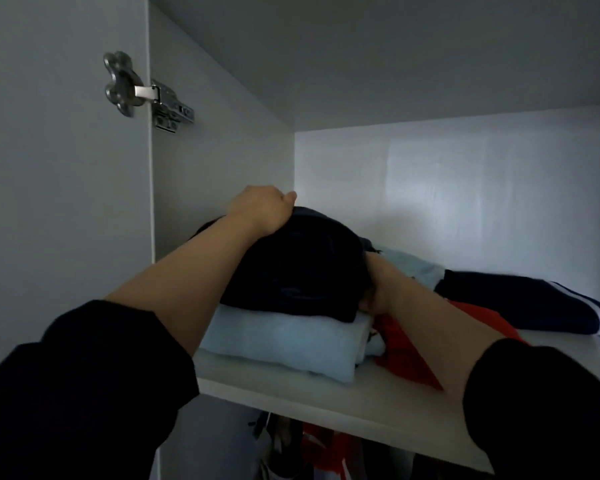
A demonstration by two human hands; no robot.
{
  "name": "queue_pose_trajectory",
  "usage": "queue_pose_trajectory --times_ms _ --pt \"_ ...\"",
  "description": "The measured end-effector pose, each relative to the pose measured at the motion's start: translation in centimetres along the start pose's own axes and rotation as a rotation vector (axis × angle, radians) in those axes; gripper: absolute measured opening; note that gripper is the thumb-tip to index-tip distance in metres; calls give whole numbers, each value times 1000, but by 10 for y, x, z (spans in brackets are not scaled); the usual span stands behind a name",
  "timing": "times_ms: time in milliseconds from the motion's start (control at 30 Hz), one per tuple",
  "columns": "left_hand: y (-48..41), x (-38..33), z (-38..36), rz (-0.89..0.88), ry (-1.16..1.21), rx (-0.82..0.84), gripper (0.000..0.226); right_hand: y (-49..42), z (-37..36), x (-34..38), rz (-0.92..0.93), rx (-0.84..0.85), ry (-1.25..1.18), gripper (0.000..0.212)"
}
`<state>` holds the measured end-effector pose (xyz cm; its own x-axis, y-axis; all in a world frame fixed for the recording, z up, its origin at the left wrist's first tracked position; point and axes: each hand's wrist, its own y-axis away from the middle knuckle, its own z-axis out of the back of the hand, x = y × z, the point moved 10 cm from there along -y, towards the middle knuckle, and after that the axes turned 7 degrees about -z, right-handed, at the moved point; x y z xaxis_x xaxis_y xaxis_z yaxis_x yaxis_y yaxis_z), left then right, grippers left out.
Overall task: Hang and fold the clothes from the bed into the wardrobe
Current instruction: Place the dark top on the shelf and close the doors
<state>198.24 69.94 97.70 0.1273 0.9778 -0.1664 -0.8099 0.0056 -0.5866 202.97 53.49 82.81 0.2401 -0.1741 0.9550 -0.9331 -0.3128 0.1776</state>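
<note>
We should settle the soft, folded dark navy garment (302,268) squarely onto the folded pale blue fleecy garment (284,337) on the smooth white wardrobe shelf (291,389), edges matched, pressing its bulging top flat. Our left hand (262,209) curls over that top; our right hand (378,289) sits at its right edge, fingers hidden, so its grip we cannot tell.

Navy garment (298,268), pale-blue garment (284,337), orange garment (404,351).
</note>
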Motion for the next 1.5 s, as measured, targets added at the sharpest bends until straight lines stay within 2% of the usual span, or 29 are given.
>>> queue_pose_trajectory --times_ms 67,167,200,233,267,333,400,433,467,567,633,733,800,900,1033,1267,1500 --pt "-10 6 -5 27 99 133 52 5 15 12 -49 -72 276 27" --pt "10 8 -32 93 384 558 43 16 24 55 -15 -223 819 26" --pt "14 6 -35 72 386 617 40 19 23 86 97 -361 973 30" --pt "12 6 -39 33 347 620 39 23 14 121 289 -473 1020 42" --pt "11 5 -41 -8 315 585 43 29 -2 143 452 -494 949 51" --pt "14 5 -49 -74 291 525 56 21 -38 145 615 -342 927 48" --pt "19 20 -61 -46 388 503 59 -7 -59 99 471 -178 1071 41" --pt "23 26 -65 -21 430 498 60 -15 -64 75 376 -130 1222 40" --pt "25 31 -67 1 424 490 60 -22 -58 62 319 -119 1267 40" --pt "19 26 -69 -49 307 418 59 -25 -50 65 386 -145 1323 40" --pt "16 20 -61 -76 302 302 55 -20 -45 77 440 -218 1211 39" --pt "20 21 -30 -92 292 19 44 13 -29 93 632 -391 1098 31" --pt "29 4 -10 -173 275 -112 37 38 -10 97 688 -477 1064 24" --pt "46 -47 3 -349 207 -193 34 89 26 97 714 -581 1109 39" --pt "84 -139 -6 -563 154 -197 40 177 86 92 694 -763 1226 45" --pt "203 -291 -28 -743 330 -101 54 366 184 44 535 -1102 1364 49" --pt "402 -442 -24 -931 507 23 66 610 220 -56 319 -1356 1574 54"
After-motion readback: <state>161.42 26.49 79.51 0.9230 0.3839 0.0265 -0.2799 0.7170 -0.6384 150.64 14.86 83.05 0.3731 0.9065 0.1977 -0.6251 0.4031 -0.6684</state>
